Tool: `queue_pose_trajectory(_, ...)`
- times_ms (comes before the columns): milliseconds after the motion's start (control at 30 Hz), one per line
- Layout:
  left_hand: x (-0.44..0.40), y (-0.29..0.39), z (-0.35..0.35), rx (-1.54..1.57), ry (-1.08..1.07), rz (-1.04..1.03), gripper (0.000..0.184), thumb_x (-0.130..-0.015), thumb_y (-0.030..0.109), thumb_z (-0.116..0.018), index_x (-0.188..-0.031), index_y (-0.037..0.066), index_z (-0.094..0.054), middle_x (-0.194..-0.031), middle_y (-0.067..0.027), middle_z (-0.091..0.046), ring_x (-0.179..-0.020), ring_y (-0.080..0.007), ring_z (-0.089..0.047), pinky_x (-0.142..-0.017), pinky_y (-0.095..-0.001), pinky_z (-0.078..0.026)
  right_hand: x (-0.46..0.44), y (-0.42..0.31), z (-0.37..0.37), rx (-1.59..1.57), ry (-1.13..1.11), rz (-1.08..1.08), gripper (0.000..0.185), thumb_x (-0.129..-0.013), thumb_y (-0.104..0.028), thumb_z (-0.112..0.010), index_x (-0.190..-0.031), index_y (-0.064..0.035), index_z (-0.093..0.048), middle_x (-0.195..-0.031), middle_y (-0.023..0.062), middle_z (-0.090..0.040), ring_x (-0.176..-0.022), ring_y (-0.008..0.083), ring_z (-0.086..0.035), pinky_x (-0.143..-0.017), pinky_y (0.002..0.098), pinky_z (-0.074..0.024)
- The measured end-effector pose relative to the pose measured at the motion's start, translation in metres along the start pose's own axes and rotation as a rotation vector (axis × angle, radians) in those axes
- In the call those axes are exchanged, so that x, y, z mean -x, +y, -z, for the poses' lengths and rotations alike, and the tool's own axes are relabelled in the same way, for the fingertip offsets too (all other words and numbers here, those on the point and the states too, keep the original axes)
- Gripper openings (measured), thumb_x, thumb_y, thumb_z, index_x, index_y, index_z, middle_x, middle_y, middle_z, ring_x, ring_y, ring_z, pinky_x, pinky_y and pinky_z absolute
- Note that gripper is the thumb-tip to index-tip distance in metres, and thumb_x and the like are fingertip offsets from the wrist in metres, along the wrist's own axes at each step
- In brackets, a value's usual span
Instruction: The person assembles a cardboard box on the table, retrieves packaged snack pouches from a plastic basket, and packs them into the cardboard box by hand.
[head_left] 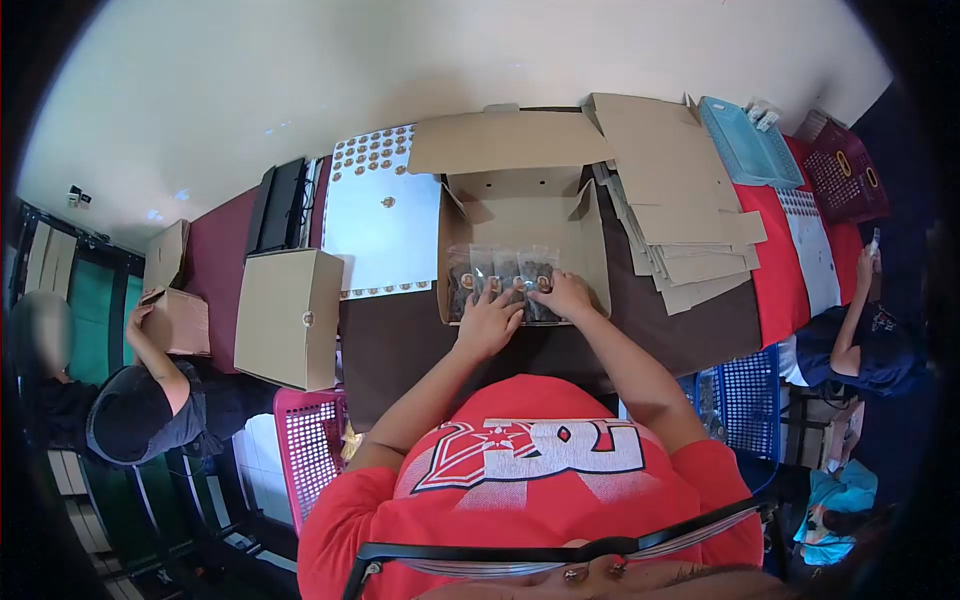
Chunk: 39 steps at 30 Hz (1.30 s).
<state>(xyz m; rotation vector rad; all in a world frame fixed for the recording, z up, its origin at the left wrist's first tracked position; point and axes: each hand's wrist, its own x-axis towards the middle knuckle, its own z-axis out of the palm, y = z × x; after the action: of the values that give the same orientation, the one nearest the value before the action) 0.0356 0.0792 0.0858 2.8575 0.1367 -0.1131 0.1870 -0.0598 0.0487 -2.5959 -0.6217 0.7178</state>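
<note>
An open cardboard box [525, 215] stands on the dark table, its lid folded back toward the wall. Along its near side several clear pouches [505, 268] with dark contents and round stickers stand in a row. My left hand [489, 318] rests with spread fingers on the middle pouches at the box's near edge. On the rightmost pouch [540, 272] lies my right hand [562, 296], its fingers apart, at the box's right front. Both hands touch the pouches without closing round them.
Left of the box lies a sticker sheet [380, 230], then a closed box [288, 318]. Flat cardboard pieces [680, 190] are stacked at the right, before a blue basket [750, 145] and a maroon crate [845, 170]. Co-workers are at both sides, one touching a box [180, 322].
</note>
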Motion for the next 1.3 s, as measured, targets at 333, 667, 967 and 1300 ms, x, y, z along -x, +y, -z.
queue_pose_trajectory(333, -0.001, 0.000, 0.001, 0.059, -0.131, 0.014, 0.043, -0.097, 0.043, -0.035, -0.124, 0.022, -0.060, -0.147, -0.0009, -0.039, -0.137, -0.0341, -0.030, -0.106, -0.0546, -0.029, 0.000, 0.008, -0.007, 0.042, 0.057, 0.028, 0.070, -0.074, -0.057, -0.068, -0.109, 0.0008, -0.054, -0.111, 0.0214, -0.057, -0.106, 0.0352, -0.058, -0.089, 0.0418, -0.0465)
queue_pose_trajectory(667, 0.001, 0.027, 0.022, 0.605, 0.182, -0.154, 0.029, -0.093, 0.017, -0.051, -0.119, 0.006, -0.059, -0.124, -0.0134, -0.058, -0.118, -0.0312, -0.051, -0.101, -0.0383, -0.038, 0.116, 0.028, 0.024, -0.508, 0.283, 0.355, 0.027, -0.082, -0.020, -0.067, -0.098, -0.0029, -0.053, -0.095, 0.0143, -0.057, -0.084, 0.0272, -0.060, -0.073, 0.0393, -0.0489)
queue_pose_trajectory(967, -0.040, 0.166, -0.021, 0.866, -0.358, -0.440, 0.027, -0.095, 0.014, -0.047, -0.116, 0.001, -0.059, -0.114, -0.0143, -0.060, -0.109, -0.0267, -0.057, -0.096, -0.0339, -0.042, 0.180, 0.145, 0.009, -0.411, 0.255, 0.293, 0.028, -0.085, -0.021, -0.061, -0.105, -0.0024, -0.056, -0.097, 0.0174, -0.062, -0.094, 0.0323, -0.060, -0.085, 0.0413, -0.0465)
queue_pose_trajectory(1300, -0.104, 0.367, -0.122, 0.674, -0.670, -0.831, 0.031, -0.092, 0.009, -0.053, -0.122, 0.002, -0.054, -0.125, -0.0145, -0.052, -0.115, -0.0263, -0.054, -0.098, -0.0335, -0.041, 0.253, 0.325, -0.009, -1.044, 0.595, -0.130, 0.037, -0.084, -0.016, -0.057, -0.118, -0.0030, -0.052, -0.106, 0.0210, -0.062, -0.096, 0.0350, -0.062, -0.083, 0.0405, -0.0486)
